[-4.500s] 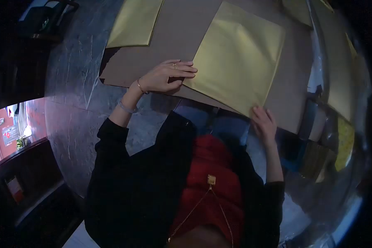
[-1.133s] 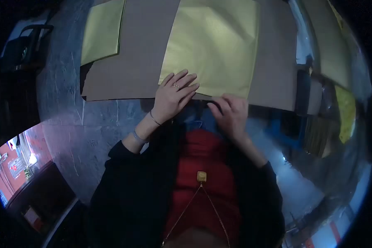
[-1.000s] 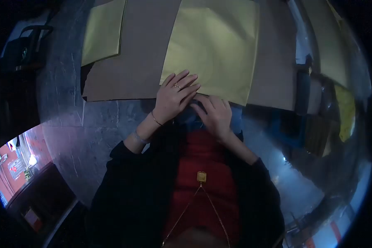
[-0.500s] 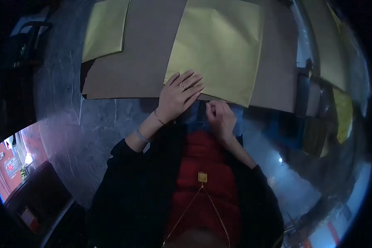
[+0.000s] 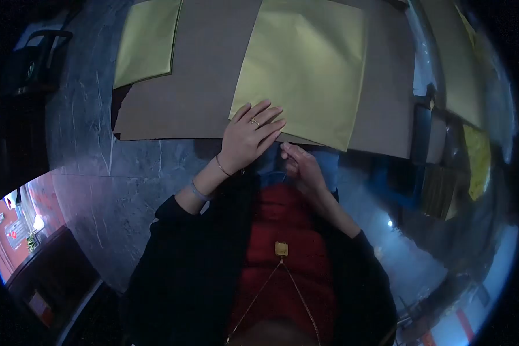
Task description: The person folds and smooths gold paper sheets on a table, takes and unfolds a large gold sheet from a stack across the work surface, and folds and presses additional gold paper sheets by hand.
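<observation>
A smooth yellow sheet (image 5: 305, 69), like paper or a flat bag, lies on a brown cardboard surface (image 5: 202, 75). On its near left corner rests my left hand (image 5: 251, 132), fingers stretched flat and a ring on one of them. My right hand (image 5: 303, 164) is just below the near edge, thumb and fingertips pinched close to my left fingers. Whether anything small sits in that pinch I cannot make out. The sheet's near edge lifts slightly from the cardboard between the two hands.
Another yellow sheet (image 5: 147, 43) lies at the cardboard's far left. More yellow material (image 5: 478, 155) hangs at the right, near a blue object (image 5: 395, 181) under the edge. A dark chair (image 5: 55, 277) stands lower left on the grey floor (image 5: 115, 207).
My right hand has moved slightly left, its pinched fingertips now closer to my left fingers and turned upward. My left hand and the yellow sheet have stayed put.
</observation>
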A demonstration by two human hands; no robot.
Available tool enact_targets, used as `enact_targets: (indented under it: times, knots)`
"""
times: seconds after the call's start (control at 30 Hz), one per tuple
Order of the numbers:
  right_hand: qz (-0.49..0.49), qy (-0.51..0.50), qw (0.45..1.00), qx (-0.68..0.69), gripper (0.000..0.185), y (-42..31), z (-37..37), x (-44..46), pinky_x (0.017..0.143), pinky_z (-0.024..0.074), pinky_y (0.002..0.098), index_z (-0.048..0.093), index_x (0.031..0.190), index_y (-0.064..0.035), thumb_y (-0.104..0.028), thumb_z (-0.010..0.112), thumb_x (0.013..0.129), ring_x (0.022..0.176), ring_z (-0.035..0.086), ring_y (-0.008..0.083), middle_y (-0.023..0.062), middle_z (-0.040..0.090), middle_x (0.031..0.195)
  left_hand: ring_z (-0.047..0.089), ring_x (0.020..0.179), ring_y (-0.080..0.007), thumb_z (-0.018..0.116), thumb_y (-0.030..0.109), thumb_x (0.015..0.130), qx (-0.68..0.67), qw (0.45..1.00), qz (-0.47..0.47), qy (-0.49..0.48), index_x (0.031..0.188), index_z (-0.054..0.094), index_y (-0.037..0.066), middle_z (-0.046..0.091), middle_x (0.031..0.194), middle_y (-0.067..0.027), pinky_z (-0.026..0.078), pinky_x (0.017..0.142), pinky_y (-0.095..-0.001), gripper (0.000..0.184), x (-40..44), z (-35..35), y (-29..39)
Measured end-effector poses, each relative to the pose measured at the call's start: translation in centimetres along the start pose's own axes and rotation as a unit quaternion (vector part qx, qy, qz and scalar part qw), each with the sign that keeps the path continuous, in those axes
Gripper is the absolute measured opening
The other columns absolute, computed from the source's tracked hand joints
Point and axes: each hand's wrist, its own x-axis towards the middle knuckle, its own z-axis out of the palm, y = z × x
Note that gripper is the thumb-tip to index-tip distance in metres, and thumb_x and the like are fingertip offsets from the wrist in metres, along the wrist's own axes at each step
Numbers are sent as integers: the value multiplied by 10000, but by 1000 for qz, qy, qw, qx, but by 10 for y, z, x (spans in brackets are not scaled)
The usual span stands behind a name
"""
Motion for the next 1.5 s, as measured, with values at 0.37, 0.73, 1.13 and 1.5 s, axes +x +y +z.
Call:
enact_targets:
  times: [0.37,0.73,1.13,1.5]
  knots:
    - [-66,16,997,-40,133,8,-4,8,590,378,211,596,798,-61,-165,641,866,612,478,72,-6,554,701,485,1225,-224,623,204,844,-4,1000,-5,-10,1070,670,168,563,1271,3,362,1015,-408,233,1,0,0]
    - [-186,43,959,-210,132,24,-34,36,572,443,249,644,820,10,-117,634,854,576,563,109,58,633,689,495,1200,-220,607,230,848,6,1000,5,4,1016,677,161,585,1218,6,389,972,-405,194,1,1,0]
    - [-290,329,779,-447,231,4,-166,-17,662,501,319,614,903,19,-199,537,922,692,640,202,149,658,801,497,1200,-216,622,220,835,4,1000,1,5,1021,669,176,578,1222,6,367,999,-411,197,1,3,-1]
    - [-212,560,471,-647,345,-63,-185,-62,665,495,414,600,783,-14,-314,504,925,800,601,354,146,603,765,494,1208,-221,637,188,816,10,1000,-1,-11,1038,663,161,573,1239,-4,371,995,-416,225,2,0,2]
